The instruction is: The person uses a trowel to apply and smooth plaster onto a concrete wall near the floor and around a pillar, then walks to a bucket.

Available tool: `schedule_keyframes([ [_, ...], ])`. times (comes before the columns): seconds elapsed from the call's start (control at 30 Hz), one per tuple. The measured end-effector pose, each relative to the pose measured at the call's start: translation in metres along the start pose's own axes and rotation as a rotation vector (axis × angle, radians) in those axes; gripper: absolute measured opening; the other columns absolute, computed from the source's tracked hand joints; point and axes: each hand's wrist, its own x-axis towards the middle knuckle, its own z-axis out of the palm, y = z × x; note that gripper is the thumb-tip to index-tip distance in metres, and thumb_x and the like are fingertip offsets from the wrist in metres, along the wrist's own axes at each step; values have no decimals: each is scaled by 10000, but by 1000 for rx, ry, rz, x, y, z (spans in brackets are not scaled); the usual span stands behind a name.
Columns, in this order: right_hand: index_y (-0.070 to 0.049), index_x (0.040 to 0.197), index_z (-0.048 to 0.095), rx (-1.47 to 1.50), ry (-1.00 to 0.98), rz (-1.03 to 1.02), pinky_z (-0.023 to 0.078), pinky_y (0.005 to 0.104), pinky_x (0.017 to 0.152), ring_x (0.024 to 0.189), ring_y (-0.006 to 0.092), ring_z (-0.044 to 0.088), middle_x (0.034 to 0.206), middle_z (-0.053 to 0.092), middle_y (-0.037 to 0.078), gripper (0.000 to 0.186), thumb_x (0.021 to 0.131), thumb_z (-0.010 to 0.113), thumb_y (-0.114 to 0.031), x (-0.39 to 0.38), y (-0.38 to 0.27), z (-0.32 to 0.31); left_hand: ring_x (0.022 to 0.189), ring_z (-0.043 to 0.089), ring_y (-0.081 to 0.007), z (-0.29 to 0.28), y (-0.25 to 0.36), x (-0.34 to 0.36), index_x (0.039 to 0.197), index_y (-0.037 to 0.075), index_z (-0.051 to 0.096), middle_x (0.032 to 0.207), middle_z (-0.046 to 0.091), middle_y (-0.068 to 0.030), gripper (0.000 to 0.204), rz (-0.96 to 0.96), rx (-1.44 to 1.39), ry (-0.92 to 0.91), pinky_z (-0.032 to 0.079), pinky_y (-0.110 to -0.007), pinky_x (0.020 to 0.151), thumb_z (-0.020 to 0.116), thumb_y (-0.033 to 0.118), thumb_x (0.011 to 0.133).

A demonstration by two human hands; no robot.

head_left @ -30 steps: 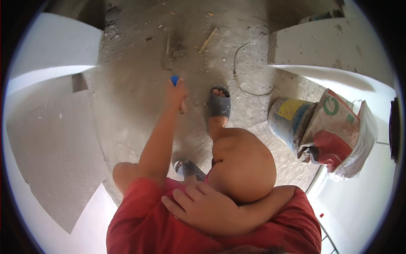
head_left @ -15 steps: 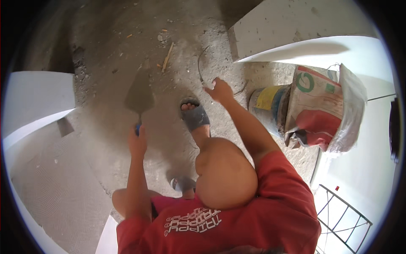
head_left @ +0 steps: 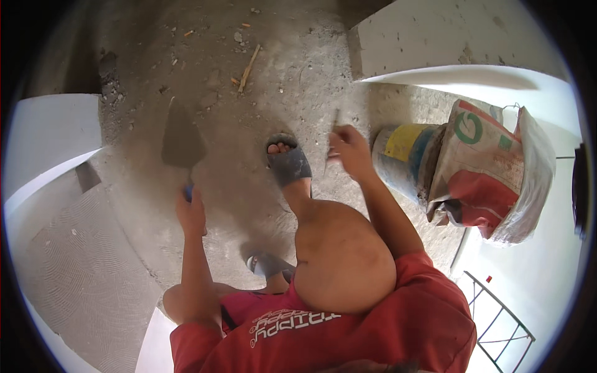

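Observation:
My left hand (head_left: 191, 214) is closed round the blue handle of a trowel (head_left: 183, 140), whose broad grey pointed blade is directed away from me over the dusty concrete floor. To the right of my sandalled foot, my right hand (head_left: 352, 153) pinches a thin dark wire (head_left: 336, 118). One end of it sticks out beyond the fingers and another shows below them; its middle is hidden by the hand. The dark slide sandal (head_left: 290, 166) is on the foot between my two hands.
A paint-marked bucket (head_left: 398, 152) lies at the right, against a cement-type sack (head_left: 482, 168) with clear plastic. Wood slivers (head_left: 249, 69) and rubble (head_left: 111, 81) litter the far floor. Ridged grey flooring (head_left: 81, 267) spreads at the left; a metal frame (head_left: 497, 317) stands lower right.
My right hand has taken hold of the wire that lay on the floor and drawn back toward the bucket. The trowel in my left hand has shifted slightly left.

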Motion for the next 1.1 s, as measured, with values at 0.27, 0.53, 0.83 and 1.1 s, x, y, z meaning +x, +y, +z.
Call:
schedule_keyframes([
  [0.27, -97, 1112, 656, 480, 398, -20, 521, 320, 699, 797, 188, 626, 925, 629, 51, 217, 985, 637, -272, 2, -10, -91, 683, 613, -179, 5, -17, 6, 1211, 16, 599, 818, 655, -91, 327, 50, 94, -16, 492, -347, 641, 672, 232, 976],
  [0.53, 16, 1045, 610, 758, 1014, -200, 547, 353, 649, 695, 204, 621, 853, 642, 94, 296, 998, 551, -270, 146, -47, -147, 780, 653, -227, 7, -1, 11, 1196, 16, 664, 833, 672, -127, 365, 139, 397, -52, 505, -384, 739, 649, 310, 981],
  [0.83, 79, 1426, 461, 579, 998, -122, 539, 450, 927, 1168, 342, 628, 1363, 572, 259, 628, 977, 579, -344, 176, -15, -138, 1034, 663, -405, 0, 4, 17, 1228, 26, 644, 1066, 701, -224, 417, 83, 388, -83, 502, -458, 894, 615, 366, 989],
  [1.1, -42, 1179, 627, -381, 293, -482, 516, 386, 812, 855, 301, 643, 937, 678, 128, 291, 971, 657, -244, 25, 103, 54, 788, 666, -384, -10, 47, 28, 1058, 17, 677, 827, 669, -221, 427, 238, 593, -219, 500, -471, 728, 643, 434, 971],
])
